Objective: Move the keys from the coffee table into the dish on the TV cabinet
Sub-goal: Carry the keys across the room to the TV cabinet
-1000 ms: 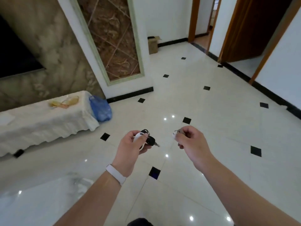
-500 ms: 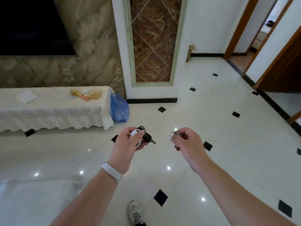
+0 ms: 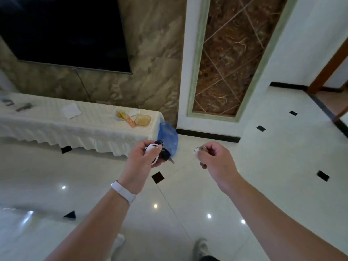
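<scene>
Left hand (image 3: 144, 157) held at frame centre, grip closed on key bunch (image 3: 160, 152): white fob, black fob, metal blade protruding lower right. White band (image 3: 123, 192) worn on left wrist. Right hand (image 3: 214, 158) held right of centre, grip closed on small key with white tag (image 3: 199, 149). Both hands raised above floor, apart. Amber glass dish (image 3: 142, 120) seen on cloth-covered TV cabinet (image 3: 75, 127), left of centre, at its right end. Blue plastic bag (image 3: 170, 134) set on floor beside cabinet end. Television (image 3: 66, 29) mounted upper left.
</scene>
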Demonstrator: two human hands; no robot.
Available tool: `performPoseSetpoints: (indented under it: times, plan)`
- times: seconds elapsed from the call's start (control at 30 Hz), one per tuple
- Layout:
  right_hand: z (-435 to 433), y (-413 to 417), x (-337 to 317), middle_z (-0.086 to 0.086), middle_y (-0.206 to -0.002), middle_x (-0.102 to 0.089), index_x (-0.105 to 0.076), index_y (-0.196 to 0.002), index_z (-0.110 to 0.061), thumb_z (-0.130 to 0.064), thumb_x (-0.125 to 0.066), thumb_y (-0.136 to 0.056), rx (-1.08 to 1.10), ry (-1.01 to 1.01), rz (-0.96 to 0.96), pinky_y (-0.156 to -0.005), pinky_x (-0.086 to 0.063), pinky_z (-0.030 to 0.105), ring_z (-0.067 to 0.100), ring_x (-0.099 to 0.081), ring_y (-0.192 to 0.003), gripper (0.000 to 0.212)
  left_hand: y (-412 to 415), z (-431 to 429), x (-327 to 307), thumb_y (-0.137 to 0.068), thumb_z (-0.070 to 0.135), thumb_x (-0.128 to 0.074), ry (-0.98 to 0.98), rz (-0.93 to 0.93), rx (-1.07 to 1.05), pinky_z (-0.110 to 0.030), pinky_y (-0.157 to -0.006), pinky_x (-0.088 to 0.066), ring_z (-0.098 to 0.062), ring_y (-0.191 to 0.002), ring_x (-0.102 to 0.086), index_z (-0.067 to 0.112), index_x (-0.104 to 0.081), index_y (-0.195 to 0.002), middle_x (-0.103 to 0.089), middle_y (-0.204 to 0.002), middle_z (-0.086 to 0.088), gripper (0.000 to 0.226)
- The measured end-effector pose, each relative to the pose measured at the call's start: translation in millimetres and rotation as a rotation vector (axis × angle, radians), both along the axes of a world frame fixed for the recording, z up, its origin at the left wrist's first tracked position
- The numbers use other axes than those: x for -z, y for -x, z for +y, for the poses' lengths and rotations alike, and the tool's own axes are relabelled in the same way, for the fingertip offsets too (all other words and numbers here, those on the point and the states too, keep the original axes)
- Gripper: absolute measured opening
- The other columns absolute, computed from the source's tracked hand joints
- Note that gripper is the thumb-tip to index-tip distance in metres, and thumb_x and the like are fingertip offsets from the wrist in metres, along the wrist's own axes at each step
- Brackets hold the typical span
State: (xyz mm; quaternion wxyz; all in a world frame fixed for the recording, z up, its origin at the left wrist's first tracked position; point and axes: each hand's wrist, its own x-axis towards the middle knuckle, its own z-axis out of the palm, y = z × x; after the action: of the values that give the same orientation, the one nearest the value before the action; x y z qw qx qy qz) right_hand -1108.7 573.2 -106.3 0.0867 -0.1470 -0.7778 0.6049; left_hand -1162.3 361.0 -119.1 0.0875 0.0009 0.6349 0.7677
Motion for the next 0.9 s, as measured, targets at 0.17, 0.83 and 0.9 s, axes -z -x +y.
performPoseSetpoints:
  times: [0.17, 0.83, 0.9]
  plan:
    - [-4.9, 79.5, 17.3, -0.01, -0.057, -0.059, -0.06, -0.069, -0.023, -0.036, -0.074, -0.072, -0.083, 0.021, -0.035, -0.056, -0.051, 0.03, 0.007, -0.054, -0.054, 0.019, 56.4, -6.3, 11.9, -0.074, 0.025, -0.071, 0.012, -0.048, -0.095, -0.027, -0.061, -0.054, -0.019, -0.069, -0.07, 0.022, -0.068, -0.081, -0.073, -0.079, -0.001, 0.008]
    - [44.4, 443.7, 25.3, 0.005, -0.08, -0.068, -0.065, -0.08, -0.021, -0.024, -0.07, -0.088, -0.303, 0.0, -0.181, -0.06, -0.047, 0.025, 0.02, -0.065, -0.072, 0.009, 351.5, 39.3, 11.8, -0.087, 0.013, -0.064, 0.065, -0.153, -0.408, -0.03, -0.064, -0.056, -0.026, -0.075, -0.073, 0.005, -0.061, -0.099, -0.07, -0.098, -0.021, 0.015]
    - [38.1, 468.4, 29.2, 0.002, -0.082, -0.067, -0.064, -0.081, -0.025, -0.025, -0.07, -0.088, -0.313, -0.018, -0.218, -0.06, -0.046, 0.025, 0.019, -0.065, -0.074, 0.009, 374.3, 32.2, 14.9, -0.087, 0.014, -0.064, 0.081, -0.162, -0.428, -0.029, -0.062, -0.056, -0.026, -0.073, -0.073, 0.006, -0.062, -0.099, -0.071, -0.097, -0.021, 0.015]
